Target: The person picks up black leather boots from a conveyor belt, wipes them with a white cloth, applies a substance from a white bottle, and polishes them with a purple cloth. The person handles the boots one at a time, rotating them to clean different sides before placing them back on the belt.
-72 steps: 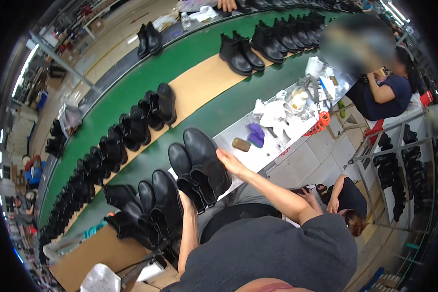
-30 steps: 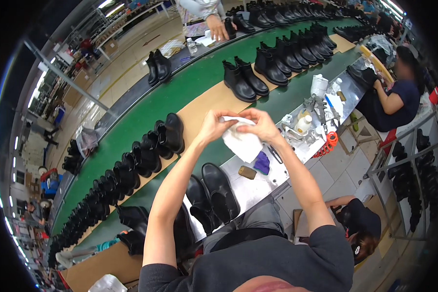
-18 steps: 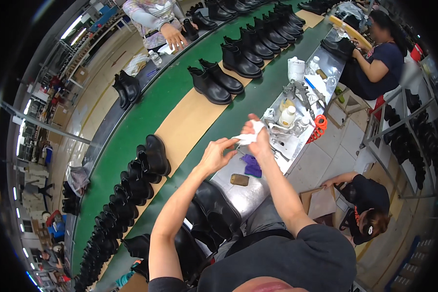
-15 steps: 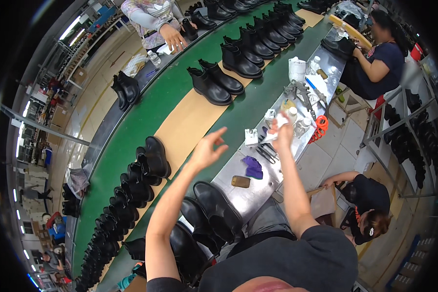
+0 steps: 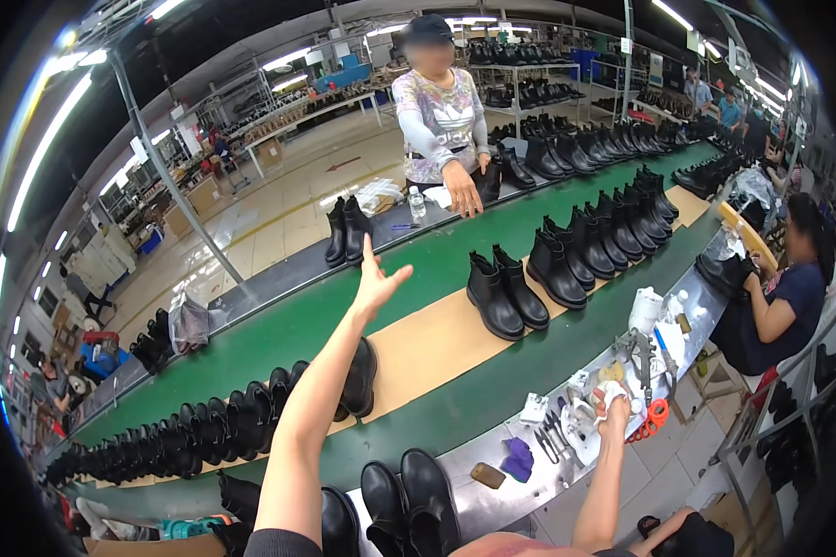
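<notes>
My left hand reaches out over the green belt with its index finger stretched out and thumb apart, holding nothing. From this view it lies just below a pair of black ankle boots standing on the belt's far edge. My right hand is closed round a crumpled white cloth, above the right part of the metal bench. Beside it lie several slim hand tools, a small white box and clear bottles, partly hidden. Black boots stand close in front of me.
Black boots stand on a tan paper strip along the belt. A purple cloth and brown block lie on the bench, with an orange coiled hose at its edge. Across stands one person; another sits at right.
The view has tilted up and shows more of the room. My left hand stays outstretched and now appears near the belt's far side. My right hand keeps hold of the white cloth.
</notes>
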Demonstrator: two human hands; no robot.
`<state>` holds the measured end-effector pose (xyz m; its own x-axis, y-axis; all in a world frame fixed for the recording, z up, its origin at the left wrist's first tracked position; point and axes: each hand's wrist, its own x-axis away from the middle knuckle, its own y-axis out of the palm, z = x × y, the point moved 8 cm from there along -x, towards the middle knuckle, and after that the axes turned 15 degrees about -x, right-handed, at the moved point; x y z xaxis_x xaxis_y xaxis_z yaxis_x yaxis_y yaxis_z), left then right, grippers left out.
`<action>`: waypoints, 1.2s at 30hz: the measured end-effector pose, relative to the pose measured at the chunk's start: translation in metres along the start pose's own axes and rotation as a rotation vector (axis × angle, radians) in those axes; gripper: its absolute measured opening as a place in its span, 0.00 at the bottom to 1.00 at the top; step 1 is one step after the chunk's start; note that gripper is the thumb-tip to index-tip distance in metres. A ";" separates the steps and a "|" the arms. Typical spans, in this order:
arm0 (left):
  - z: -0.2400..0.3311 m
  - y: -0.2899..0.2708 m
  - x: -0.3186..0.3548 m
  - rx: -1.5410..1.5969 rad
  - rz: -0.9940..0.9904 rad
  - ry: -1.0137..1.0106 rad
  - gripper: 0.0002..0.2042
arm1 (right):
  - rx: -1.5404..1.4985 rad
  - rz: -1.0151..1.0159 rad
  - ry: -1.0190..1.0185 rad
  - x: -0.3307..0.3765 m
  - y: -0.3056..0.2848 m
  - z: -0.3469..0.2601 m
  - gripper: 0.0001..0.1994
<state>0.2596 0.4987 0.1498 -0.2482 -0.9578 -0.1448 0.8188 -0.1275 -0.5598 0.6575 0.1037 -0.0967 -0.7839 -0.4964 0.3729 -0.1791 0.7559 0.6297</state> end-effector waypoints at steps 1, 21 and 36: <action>0.019 -0.002 0.004 0.032 -0.008 0.017 0.60 | -0.046 -0.006 -0.002 -0.004 -0.006 0.002 0.17; -0.030 0.048 -0.022 0.708 -0.206 -0.276 0.53 | 0.727 -0.763 -1.442 0.146 0.130 -0.013 0.29; -0.053 0.100 -0.097 0.706 -0.378 -0.340 0.34 | 0.860 -0.962 -0.694 0.160 0.259 0.081 0.15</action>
<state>0.3384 0.5920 0.0645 -0.4922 -0.8298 0.2629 0.8703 -0.4743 0.1324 0.4381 0.2549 0.0710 -0.2379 -0.8331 -0.4994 -0.8841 0.3986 -0.2438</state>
